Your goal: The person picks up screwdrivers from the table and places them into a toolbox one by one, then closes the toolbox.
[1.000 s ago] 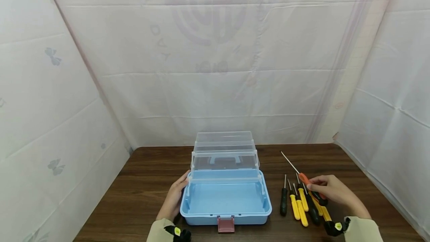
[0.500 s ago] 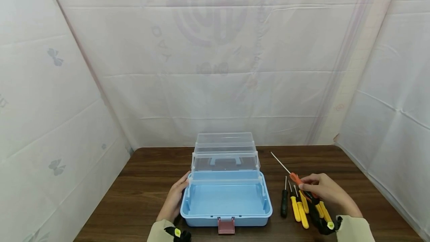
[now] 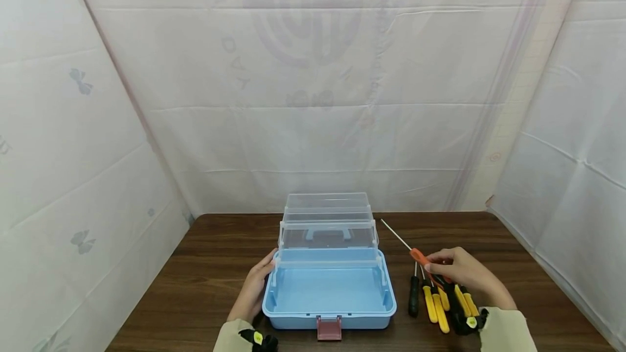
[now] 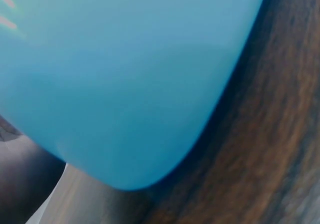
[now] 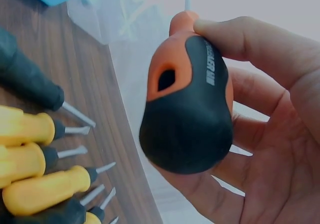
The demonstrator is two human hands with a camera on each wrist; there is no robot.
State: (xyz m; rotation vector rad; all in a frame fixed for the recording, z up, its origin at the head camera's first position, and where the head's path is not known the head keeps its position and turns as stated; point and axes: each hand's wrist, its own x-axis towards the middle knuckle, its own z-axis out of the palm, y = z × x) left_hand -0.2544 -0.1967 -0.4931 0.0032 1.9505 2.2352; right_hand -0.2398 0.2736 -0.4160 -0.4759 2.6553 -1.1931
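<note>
White capitals run along the black grip of the orange-and-black screwdriver [image 5: 186,114], too blurred and turned to read for certain. On the back sheet [image 3: 313,140], faint letters that look like D, A and Y stand one below another, left of a pale round emblem [image 3: 305,15], with blurred, unreadable characters beneath it. Small yellow-green labels [image 3: 258,337] on the black wrist straps [image 3: 268,344] bear dark marks too small to make out.
</note>
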